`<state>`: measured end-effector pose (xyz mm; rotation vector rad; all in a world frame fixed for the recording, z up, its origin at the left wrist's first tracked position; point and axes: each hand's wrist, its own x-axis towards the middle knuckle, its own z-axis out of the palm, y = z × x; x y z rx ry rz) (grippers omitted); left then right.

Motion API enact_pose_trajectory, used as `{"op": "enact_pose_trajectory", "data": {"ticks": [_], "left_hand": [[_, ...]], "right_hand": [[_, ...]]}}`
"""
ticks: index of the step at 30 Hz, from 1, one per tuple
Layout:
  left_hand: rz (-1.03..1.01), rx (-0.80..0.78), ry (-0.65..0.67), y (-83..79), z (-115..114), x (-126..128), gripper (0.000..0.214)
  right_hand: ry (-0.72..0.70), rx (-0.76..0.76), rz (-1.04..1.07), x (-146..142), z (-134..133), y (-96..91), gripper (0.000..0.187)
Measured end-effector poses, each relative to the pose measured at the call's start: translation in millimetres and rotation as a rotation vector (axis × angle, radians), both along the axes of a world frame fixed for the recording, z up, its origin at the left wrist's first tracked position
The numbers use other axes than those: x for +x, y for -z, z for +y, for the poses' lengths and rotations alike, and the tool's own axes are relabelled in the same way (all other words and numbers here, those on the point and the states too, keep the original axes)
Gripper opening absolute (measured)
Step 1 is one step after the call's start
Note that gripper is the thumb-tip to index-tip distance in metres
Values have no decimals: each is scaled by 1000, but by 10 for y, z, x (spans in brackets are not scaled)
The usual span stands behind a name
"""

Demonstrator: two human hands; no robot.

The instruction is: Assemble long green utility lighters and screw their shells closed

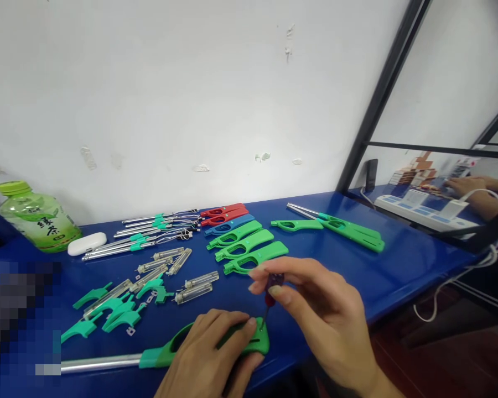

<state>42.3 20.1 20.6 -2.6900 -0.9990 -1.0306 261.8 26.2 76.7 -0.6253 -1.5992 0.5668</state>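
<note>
My left hand [209,354] presses down on a green long-nosed lighter [255,344] lying at the near edge of the blue table [398,265]; its metal tube [102,363] points left. My right hand [311,309] pinches a small red-handled screwdriver [270,296] held upright, its tip on the lighter's right end. Just behind lie green lighter shells [249,246], red shells [224,213] and a blue shell [230,224].
Metal nozzle tubes [149,235], clear gas tanks [195,287] and green triggers [116,312] lie on the left. A green tea bottle [37,218] and a white case [87,243] stand at far left. Another person's hand [477,193] works at far right behind a black frame [382,94].
</note>
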Motion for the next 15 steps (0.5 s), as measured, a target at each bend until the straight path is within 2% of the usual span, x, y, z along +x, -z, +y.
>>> {"op": "enact_pose_trajectory", "data": {"ticks": [4, 6, 8, 12, 15], "left_hand": [[3, -3, 1, 18, 16, 2, 22], [6, -4, 6, 27, 22, 5, 21], [13, -21, 6, 33, 16, 5, 20], [15, -48, 5, 35, -9, 0, 20], [20, -56, 7, 32, -7, 2, 20]], "right_hand": [[187, 161, -28, -26, 29, -19, 30], [230, 204, -74, -6, 20, -34, 30], [175, 196, -132, 29, -1, -49, 32], [11, 132, -127, 52, -20, -52, 50], [120, 192, -66, 23, -8, -34, 44]]}}
